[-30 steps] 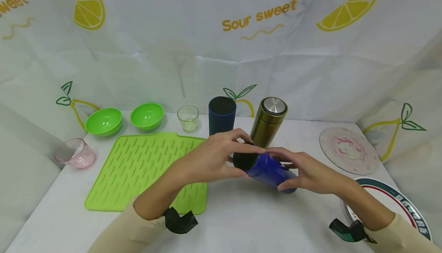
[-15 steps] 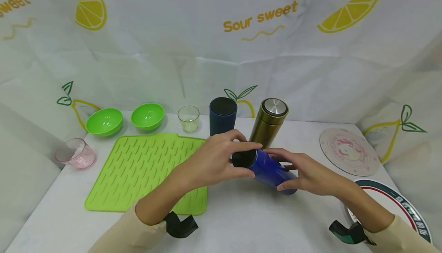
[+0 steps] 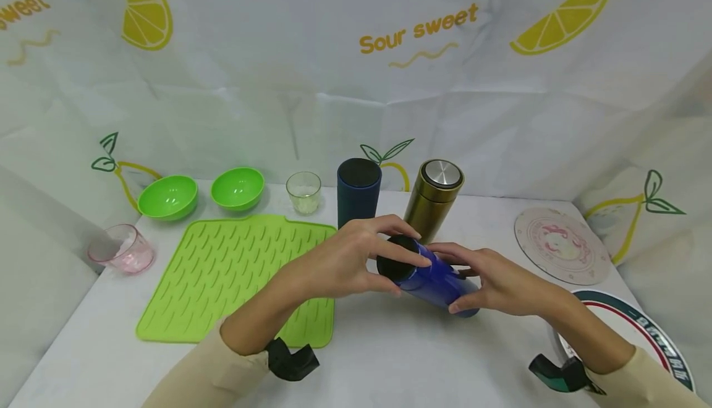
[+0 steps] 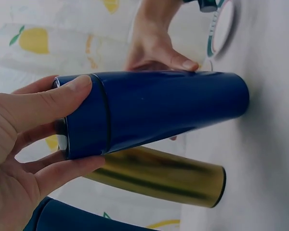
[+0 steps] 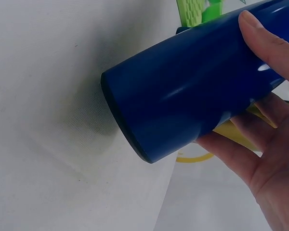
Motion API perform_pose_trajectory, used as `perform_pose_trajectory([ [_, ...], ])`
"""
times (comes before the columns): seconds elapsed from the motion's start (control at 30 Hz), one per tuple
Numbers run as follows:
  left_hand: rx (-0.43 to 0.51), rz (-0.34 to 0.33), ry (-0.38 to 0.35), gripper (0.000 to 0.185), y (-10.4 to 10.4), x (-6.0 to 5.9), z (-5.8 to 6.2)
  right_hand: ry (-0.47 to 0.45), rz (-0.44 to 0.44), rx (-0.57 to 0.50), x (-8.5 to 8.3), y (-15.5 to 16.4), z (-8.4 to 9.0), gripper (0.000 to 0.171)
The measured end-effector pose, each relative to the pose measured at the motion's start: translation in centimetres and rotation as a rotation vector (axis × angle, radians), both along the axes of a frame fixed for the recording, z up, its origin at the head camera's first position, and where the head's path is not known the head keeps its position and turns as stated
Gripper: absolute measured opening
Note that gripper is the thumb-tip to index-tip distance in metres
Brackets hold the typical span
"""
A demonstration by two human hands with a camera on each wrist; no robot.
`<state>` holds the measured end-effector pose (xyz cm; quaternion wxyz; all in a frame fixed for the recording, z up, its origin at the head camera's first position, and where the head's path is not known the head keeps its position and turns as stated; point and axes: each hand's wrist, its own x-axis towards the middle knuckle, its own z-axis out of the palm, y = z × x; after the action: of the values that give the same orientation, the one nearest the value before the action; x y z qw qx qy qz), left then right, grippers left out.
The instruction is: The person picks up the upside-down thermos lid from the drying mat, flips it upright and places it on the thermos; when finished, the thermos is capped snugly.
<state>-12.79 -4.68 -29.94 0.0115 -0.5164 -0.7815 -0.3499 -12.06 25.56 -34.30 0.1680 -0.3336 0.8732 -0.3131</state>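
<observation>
A shiny blue thermos flask [image 3: 436, 281] is tilted, its dark-topped lid [image 4: 82, 115] toward the left and its base low over the white table. My left hand [image 3: 358, 256] grips the lid, with the thumb on one side and the fingers spread round the other. Lower down, my right hand [image 3: 495, 281] holds the body between thumb and fingers. In the right wrist view the flask's base [image 5: 127, 120] is raised off the table at least on one side. Just behind stands a gold thermos [image 3: 434, 201], and left of it a dark blue one [image 3: 358, 191].
A green drying mat [image 3: 233, 278] lies left, with two green bowls [image 3: 167, 198] and a clear glass [image 3: 303, 193] behind it. A pink glass [image 3: 122, 248] lies tipped at far left. On the right are a round pink mat [image 3: 562, 246] and a white plate [image 3: 589, 327].
My left fingers have shifted round the lid, opening a little and then closing over it again. The blue thermos and my right hand stay nearly where they were.
</observation>
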Motion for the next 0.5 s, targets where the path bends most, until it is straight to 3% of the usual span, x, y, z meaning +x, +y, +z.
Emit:
perform_pose_trajectory([
  [0.27, 0.013, 0.001, -0.009, 0.047, -0.14, 0.18, -0.19, 0.030, -0.020, 0.019, 0.42, -0.14, 0.00, 0.086],
  [0.5, 0.019, 0.022, 0.028, 0.050, 0.02, 0.51, -0.22, 0.066, -0.046, 0.001, 0.77, -0.05, -0.19, 0.086],
])
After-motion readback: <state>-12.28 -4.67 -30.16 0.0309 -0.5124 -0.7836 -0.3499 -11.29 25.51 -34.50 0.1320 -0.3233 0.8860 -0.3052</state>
